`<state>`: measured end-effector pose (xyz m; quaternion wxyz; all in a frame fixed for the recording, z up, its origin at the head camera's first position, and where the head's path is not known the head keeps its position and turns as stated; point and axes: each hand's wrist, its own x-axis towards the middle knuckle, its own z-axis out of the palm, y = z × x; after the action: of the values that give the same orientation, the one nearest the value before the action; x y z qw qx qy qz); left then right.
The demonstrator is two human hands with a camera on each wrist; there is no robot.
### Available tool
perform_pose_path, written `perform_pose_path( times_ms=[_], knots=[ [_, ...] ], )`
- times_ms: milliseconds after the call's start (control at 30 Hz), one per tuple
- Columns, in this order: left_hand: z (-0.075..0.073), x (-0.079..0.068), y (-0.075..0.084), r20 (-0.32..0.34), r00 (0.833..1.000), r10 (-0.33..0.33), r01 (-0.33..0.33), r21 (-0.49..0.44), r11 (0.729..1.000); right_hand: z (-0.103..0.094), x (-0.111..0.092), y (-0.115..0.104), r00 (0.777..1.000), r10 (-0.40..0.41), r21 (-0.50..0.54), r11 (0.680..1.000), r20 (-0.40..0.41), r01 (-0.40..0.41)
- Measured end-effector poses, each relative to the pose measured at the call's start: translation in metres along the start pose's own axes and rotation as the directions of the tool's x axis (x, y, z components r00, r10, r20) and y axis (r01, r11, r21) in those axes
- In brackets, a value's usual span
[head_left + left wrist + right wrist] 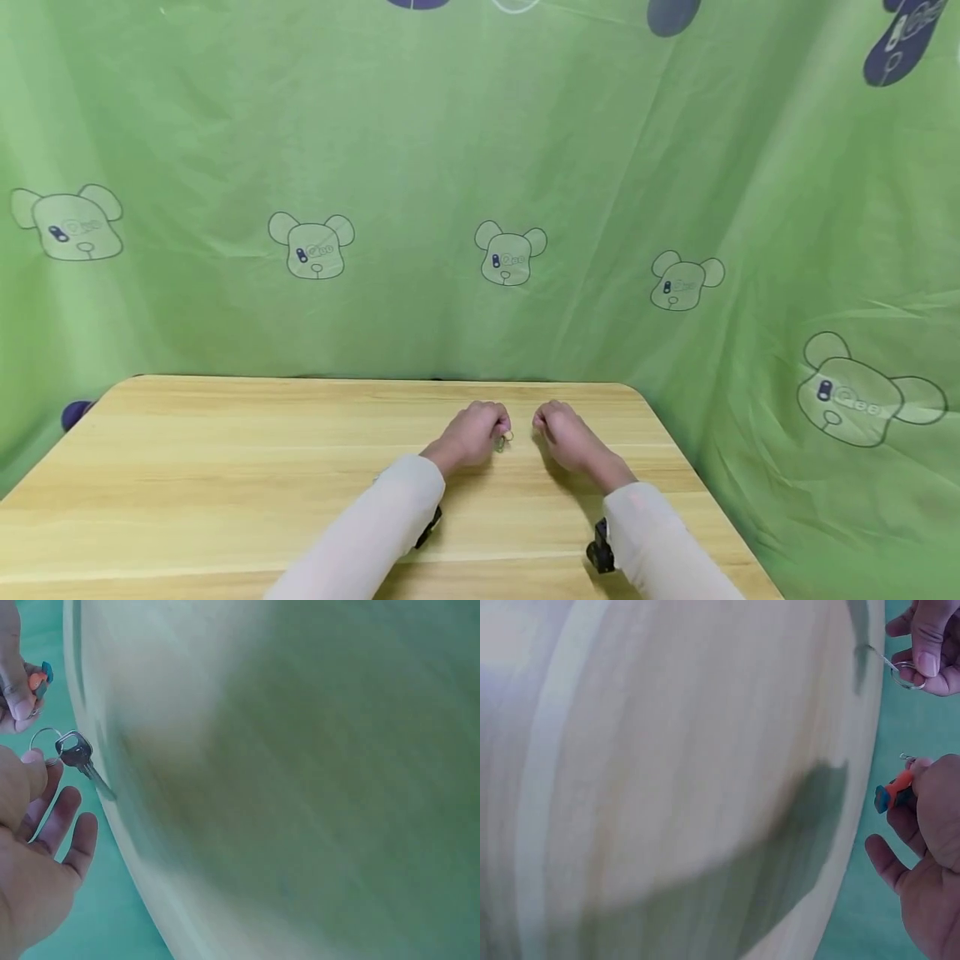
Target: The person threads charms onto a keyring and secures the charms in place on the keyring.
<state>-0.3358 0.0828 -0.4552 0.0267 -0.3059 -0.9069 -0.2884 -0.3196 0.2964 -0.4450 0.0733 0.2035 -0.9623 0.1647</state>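
Note:
Over the far part of the table, my left hand (471, 433) pinches a thin metal key ring (46, 730) between thumb and finger. A silver key (78, 755) hangs from that ring. To its right, a short gap away, my right hand (568, 435) grips a small orange and teal charm (898, 786). A little metal clasp or loop (906, 757) sticks out of the right fingers towards the ring. Ring and charm are apart. Part of the charm is hidden by the fingers, so its shape cannot be told.
The light wooden table (225, 467) stretches beneath both arms, its far edge just beyond the hands. A green curtain (420, 150) with printed bear heads hangs behind it and along the right side. Black wrist cameras (600, 550) are strapped under the sleeves.

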Motion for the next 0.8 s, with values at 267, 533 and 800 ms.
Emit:
perform_pose_path(
  times_ms=[267, 533, 800],
  knots=[
    [-0.013, -0.009, -0.006, -0.051, 0.998, 0.032, -0.035, -0.073, 0.997, -0.007, 0.006, -0.015, 0.995, -0.094, 0.032, 0.995, -0.023, 0.095],
    [-0.025, -0.016, -0.009, -0.119, 0.991, 0.058, -0.081, -0.197, 0.977, -0.007, 0.011, -0.034, 0.988, -0.148, 0.1, 0.983, -0.046, 0.151],
    [-0.039, -0.026, -0.005, -0.193, 0.981, 0.003, -0.065, -0.313, 0.947, -0.005, 0.012, -0.057, 0.981, -0.16, 0.186, 0.966, -0.112, 0.178]
  ],
)
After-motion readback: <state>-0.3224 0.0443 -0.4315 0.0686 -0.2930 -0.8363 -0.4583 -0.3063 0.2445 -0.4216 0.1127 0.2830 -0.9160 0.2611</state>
